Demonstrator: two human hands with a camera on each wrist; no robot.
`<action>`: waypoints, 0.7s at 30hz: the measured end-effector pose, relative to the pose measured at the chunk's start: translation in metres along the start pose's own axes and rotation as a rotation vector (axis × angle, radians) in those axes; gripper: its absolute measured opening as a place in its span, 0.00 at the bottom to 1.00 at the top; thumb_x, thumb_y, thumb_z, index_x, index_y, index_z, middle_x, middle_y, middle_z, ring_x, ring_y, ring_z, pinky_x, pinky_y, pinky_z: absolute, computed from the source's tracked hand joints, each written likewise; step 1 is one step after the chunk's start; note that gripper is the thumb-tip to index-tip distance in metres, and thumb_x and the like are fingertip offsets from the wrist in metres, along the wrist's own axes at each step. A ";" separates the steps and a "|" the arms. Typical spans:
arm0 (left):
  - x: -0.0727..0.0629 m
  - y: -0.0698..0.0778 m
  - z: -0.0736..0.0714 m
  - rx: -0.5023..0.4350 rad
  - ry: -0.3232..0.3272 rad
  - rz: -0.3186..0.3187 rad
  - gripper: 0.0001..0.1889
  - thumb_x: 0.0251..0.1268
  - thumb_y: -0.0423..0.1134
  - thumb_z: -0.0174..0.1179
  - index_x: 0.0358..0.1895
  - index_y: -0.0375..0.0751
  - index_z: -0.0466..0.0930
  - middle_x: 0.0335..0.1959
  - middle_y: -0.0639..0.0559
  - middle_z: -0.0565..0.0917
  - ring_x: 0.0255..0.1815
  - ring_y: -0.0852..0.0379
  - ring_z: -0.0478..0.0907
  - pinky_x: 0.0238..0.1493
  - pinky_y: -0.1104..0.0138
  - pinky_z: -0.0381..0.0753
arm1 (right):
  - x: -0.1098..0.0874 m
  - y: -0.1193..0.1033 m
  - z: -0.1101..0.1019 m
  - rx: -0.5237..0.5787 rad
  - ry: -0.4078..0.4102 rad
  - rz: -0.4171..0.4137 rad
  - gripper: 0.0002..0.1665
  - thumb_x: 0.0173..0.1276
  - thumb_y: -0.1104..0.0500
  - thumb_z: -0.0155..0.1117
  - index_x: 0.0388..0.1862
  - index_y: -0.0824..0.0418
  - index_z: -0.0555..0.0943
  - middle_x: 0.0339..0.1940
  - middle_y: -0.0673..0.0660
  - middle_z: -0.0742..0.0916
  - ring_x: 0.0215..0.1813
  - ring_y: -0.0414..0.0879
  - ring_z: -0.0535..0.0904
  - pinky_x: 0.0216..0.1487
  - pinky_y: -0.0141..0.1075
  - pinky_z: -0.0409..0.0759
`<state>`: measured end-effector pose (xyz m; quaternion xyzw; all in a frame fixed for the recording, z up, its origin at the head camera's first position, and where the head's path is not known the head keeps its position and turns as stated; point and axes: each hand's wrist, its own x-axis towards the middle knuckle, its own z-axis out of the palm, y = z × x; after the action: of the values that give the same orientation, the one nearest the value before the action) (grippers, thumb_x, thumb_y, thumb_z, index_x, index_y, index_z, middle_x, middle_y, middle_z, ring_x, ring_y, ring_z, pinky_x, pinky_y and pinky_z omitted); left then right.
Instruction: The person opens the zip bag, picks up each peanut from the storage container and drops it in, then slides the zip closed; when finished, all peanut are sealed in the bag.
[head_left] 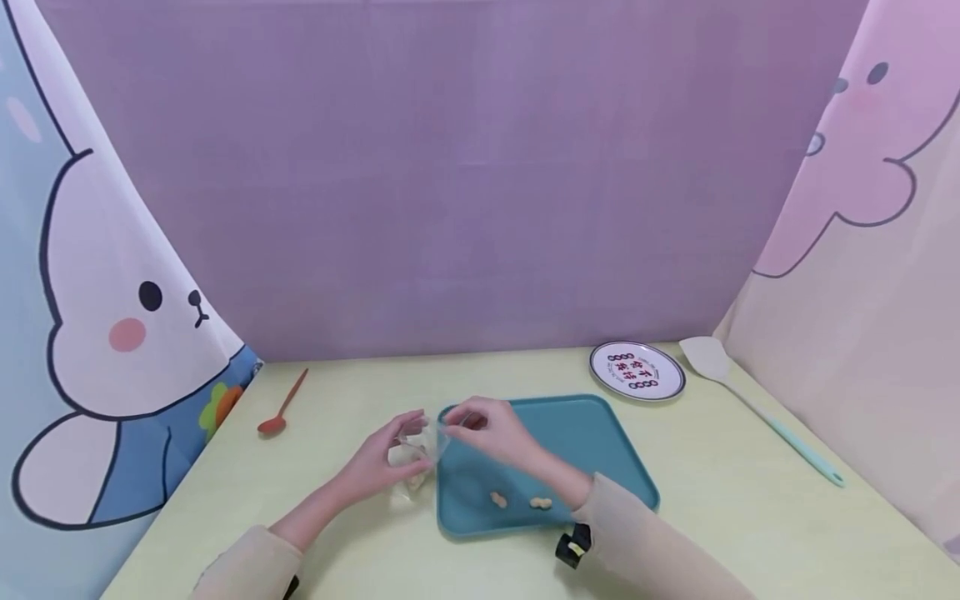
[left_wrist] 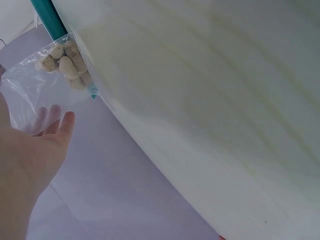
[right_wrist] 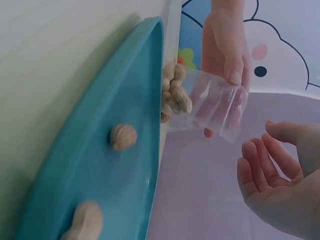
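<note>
A clear plastic bag (head_left: pixel 429 446) with several unshelled peanuts (right_wrist: pixel 176 92) in its bottom is by the left edge of the teal tray (head_left: pixel 555 417). My left hand (head_left: pixel 375 460) holds it, the thumb on one side and the fingers behind the film. Beside the bag's mouth is my right hand (head_left: pixel 498 429), its fingers loosely bent; the right wrist view shows a gap between it and the bag and nothing in its fingers. Two peanuts, a left one (head_left: pixel 498 499) and a right one (head_left: pixel 541 503), lie on the tray near its front edge.
A red spoon (head_left: pixel 273 425) lies at the left of the table. At the back right are a white plate (head_left: pixel 637 371) with printed characters and a spatula (head_left: pixel 780 425) with a pale green handle. Purple cloth (head_left: pixel 465 183) hangs behind the table.
</note>
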<state>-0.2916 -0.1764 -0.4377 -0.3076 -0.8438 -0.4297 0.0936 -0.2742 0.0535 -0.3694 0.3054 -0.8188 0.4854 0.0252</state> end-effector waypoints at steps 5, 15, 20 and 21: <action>0.000 -0.001 0.000 -0.013 -0.004 -0.015 0.38 0.53 0.45 0.69 0.66 0.37 0.63 0.58 0.43 0.77 0.59 0.48 0.75 0.56 0.59 0.78 | -0.015 -0.010 -0.014 -0.029 -0.008 -0.003 0.10 0.65 0.64 0.62 0.44 0.66 0.82 0.39 0.62 0.85 0.39 0.54 0.81 0.40 0.32 0.80; 0.000 -0.004 0.001 -0.005 0.009 -0.012 0.38 0.53 0.44 0.69 0.66 0.36 0.63 0.58 0.41 0.77 0.58 0.46 0.75 0.55 0.60 0.78 | -0.039 0.049 -0.032 -0.107 -0.011 -0.096 0.11 0.64 0.55 0.65 0.42 0.58 0.83 0.37 0.51 0.86 0.36 0.38 0.80 0.40 0.33 0.82; 0.000 -0.003 0.002 -0.019 0.012 0.001 0.37 0.53 0.44 0.69 0.65 0.36 0.63 0.58 0.40 0.77 0.57 0.45 0.75 0.55 0.60 0.78 | -0.055 0.056 -0.044 -0.108 -0.043 -0.031 0.13 0.62 0.55 0.66 0.41 0.62 0.83 0.37 0.54 0.87 0.36 0.39 0.81 0.41 0.31 0.82; 0.000 -0.003 0.002 -0.025 0.013 -0.001 0.37 0.53 0.43 0.69 0.65 0.36 0.63 0.58 0.40 0.77 0.58 0.45 0.75 0.55 0.59 0.78 | -0.059 0.057 -0.047 -0.105 -0.055 -0.012 0.14 0.62 0.54 0.66 0.41 0.63 0.83 0.38 0.55 0.87 0.36 0.39 0.81 0.41 0.31 0.81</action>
<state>-0.2933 -0.1757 -0.4405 -0.3054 -0.8379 -0.4424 0.0947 -0.2685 0.1388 -0.4091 0.3217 -0.8417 0.4332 0.0216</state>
